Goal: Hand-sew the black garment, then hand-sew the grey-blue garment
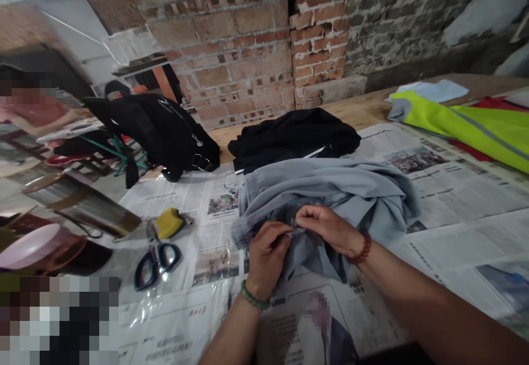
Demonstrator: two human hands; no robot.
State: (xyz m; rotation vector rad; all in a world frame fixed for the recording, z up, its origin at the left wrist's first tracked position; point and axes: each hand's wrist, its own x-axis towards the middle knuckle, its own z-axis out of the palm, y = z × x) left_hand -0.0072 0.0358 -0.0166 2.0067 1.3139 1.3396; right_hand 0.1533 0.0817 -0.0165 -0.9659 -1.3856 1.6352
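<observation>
A grey garment with a gathered elastic edge (330,183) lies bunched on the newspaper-covered table. At its near side, my left hand (268,255) pinches a fold of the grey cloth, with a green bead bracelet on the wrist. My right hand (330,228), with a reddish bead bracelet, pinches the same fold from the other side. The fingertips of both hands nearly meet, and whatever small detail lies between them is too small to make out. Part of the cloth hangs below the hands onto the newspaper.
Left of the garment lie dark-handled scissors (156,260) and a yellow object (170,223). Further left stand a metal flask (88,202) and a pink-lidded container (49,249). Behind are a black bag (161,134), black clothing (293,134) and, at right, a neon-yellow garment (475,125). Someone sits far left.
</observation>
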